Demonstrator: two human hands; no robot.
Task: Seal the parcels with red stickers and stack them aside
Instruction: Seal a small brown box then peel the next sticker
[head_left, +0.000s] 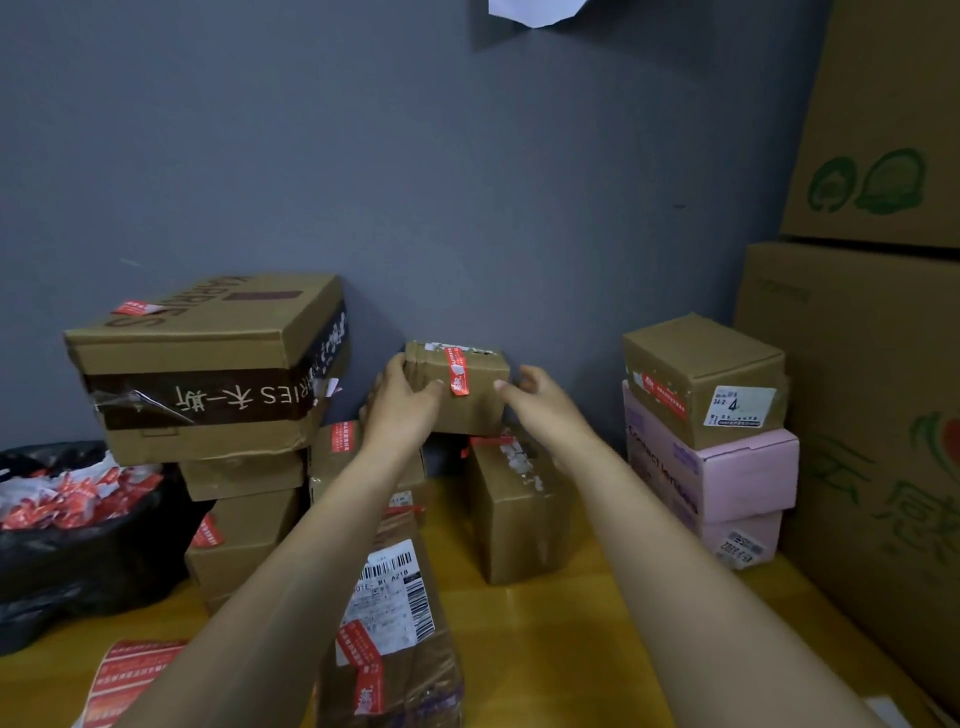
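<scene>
by the wall (467, 208), parcel (483, 402) crosswise (sticker (457, 375) frontward), left hand (402, 400), right hand (535, 402) gripping its ends

The small brown cardboard parcel (478, 402) carried a red sticker strip (457, 371) with white print. The flat cardboard shoe box (208, 332) was brown, with a dark brown band and white letters. The square pink carton (748, 473) had purple letters. The tall cardboard carton (883, 104) showed green drawings. The wall (467, 182) was grey-blue, the wooden surface (545, 649) yellow, the plastic bag (78, 566) black.
</scene>
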